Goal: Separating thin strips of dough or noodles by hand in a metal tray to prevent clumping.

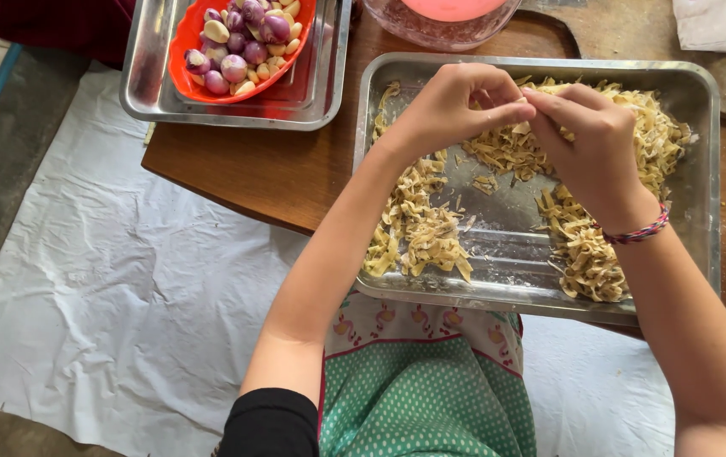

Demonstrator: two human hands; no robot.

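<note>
Pale yellow noodle strips (431, 233) in a silver tray (706, 169); purple shallots (244, 42) in an orange bowl (194, 80); brown wooden surface (253, 169); green white-dotted apron (422, 406); white floor sheet (126, 296).

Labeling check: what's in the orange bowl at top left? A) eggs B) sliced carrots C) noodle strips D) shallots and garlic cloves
D: the orange bowl in the second steel tray holds purple shallots and pale garlic cloves.
</note>
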